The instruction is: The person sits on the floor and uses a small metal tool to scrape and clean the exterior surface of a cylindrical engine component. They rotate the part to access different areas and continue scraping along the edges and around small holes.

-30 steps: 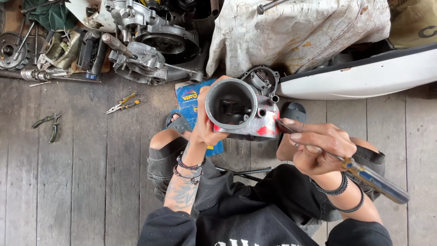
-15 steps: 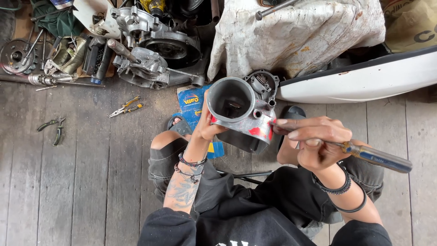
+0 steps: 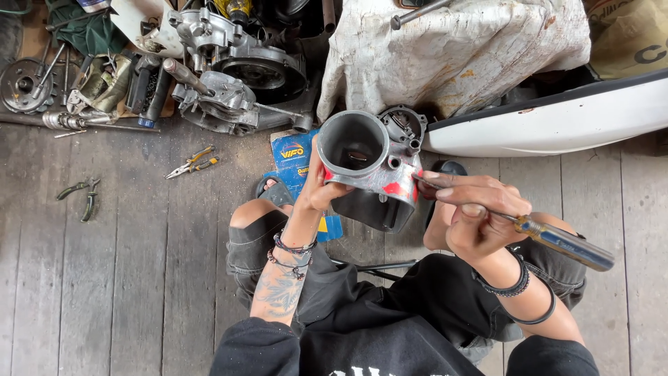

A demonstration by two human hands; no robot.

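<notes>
**Engine cylinder gripped and worked with a screwdriver**

A grey metal cylinder, open at the top and marked with red patches along its lower edge, is held above the knees by the left hand. The fingers of that hand are clamped on the cylinder's left wall, with the thumb against the rim. To the right of this grip, a screwdriver with a blue and amber handle is clasped in the right hand; the fingers are closed round the shaft and handle, and the tip is laid against the cylinder's right side, just beside a red patch. The handle is pointed away to the right, past the wrist.

Beyond the grip, an engine casing is seen on the wooden floor, next to a stained white cloth. Well to the left of the held cylinder, yellow-handled pliers and a darker pair of pliers are lying apart on the boards.
</notes>
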